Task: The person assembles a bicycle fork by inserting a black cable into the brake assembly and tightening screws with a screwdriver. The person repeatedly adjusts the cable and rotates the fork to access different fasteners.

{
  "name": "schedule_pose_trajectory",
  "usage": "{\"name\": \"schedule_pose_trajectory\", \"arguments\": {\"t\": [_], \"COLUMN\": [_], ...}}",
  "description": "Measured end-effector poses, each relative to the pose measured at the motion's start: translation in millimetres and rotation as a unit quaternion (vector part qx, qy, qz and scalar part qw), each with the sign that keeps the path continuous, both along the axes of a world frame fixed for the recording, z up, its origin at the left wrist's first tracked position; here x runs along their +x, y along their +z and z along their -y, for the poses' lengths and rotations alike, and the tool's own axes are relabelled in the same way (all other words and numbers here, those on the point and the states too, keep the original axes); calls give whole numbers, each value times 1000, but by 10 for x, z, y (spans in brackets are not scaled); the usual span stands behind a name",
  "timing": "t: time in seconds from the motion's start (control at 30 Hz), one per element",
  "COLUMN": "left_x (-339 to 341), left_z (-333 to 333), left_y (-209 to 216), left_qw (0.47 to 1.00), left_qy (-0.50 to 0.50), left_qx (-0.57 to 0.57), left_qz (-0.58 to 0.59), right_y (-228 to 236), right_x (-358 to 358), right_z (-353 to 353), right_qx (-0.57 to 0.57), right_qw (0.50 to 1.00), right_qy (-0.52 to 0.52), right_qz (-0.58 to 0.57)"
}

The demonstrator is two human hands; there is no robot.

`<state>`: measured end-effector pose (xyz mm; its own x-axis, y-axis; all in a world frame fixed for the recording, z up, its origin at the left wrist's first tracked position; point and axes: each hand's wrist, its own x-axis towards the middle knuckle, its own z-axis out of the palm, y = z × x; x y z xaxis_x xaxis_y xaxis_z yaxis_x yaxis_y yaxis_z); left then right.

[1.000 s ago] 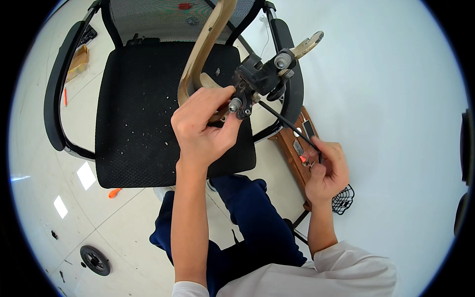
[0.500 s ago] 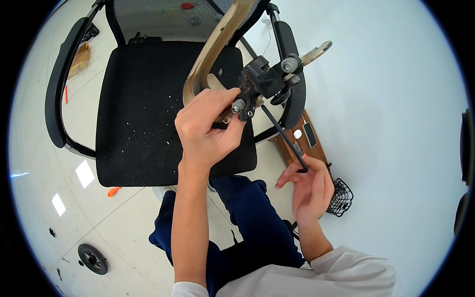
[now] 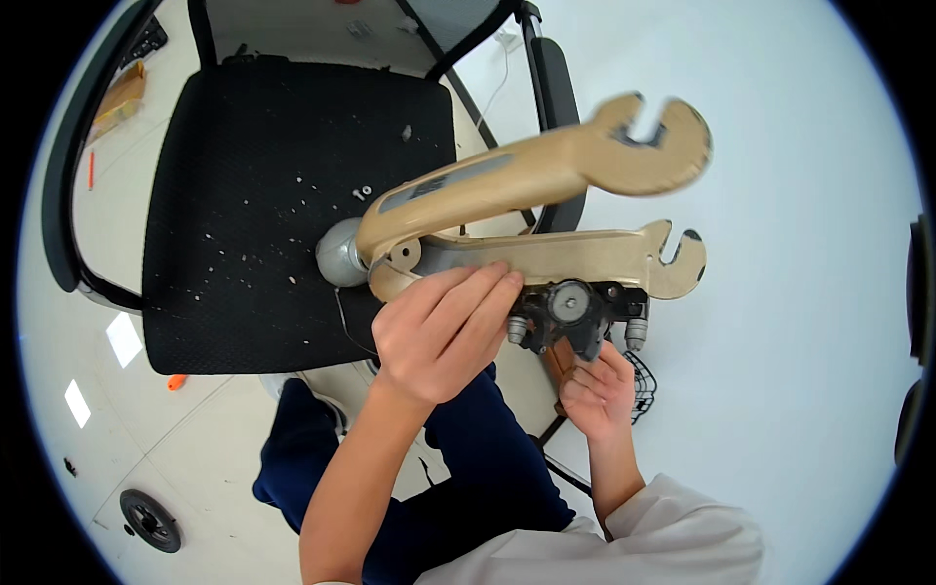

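Observation:
A tan fork (image 3: pixel 478 195) with two slotted ends lies slantwise over the chair seat, its ends pointing right. At its crown is a silver rounded part (image 3: pixel 336 253) with a thin cable below. A black brake caliper (image 3: pixel 570 304) with a round grey knob sits along the near fork arm. My left hand (image 3: pixel 444 327) is closed round that arm, fingertips beside the caliper. Just below the caliper, my right hand (image 3: pixel 600 395) has its fingers curled in. What they hold, if anything, is hidden; the hex key does not show.
The black chair seat (image 3: pixel 244 214) carries a small bolt and washer (image 3: pixel 363 193) and scattered crumbs. A black wheel (image 3: pixel 151 520) and an orange tool (image 3: pixel 176 382) lie on the floor at left. A black wire basket (image 3: pixel 643 385) stands beyond my right hand.
The fork has been turned so both slotted ends point right and the caliper's knob faces up. My right hand has moved up towards the caliper, and the hex key has dropped out of sight.

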<state>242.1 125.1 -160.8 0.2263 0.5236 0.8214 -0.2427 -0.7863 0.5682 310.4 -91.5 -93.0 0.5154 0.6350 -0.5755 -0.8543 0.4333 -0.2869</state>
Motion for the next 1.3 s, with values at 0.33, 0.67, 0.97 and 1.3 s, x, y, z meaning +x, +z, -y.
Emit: {"name": "schedule_pose_trajectory", "arguments": {"t": [0.33,0.67,0.97,1.3], "left_x": [5,-139,8,-259], "left_z": [333,345,176,-465], "left_y": [-272,-210,-163,375], "left_qw": [997,995,997,990], "left_qy": [5,-19,16,-32], "left_qx": [47,9,-15,-125], "left_qz": [-64,-102,-67,-47], "right_y": [-302,-473,-381,-274], "right_x": [-85,-305,-200,-399], "right_z": [209,716,334,33], "right_qx": [-244,-490,-374,-330], "right_qw": [954,614,823,816], "right_qy": [5,189,134,296], "right_qz": [173,589,406,370]}}
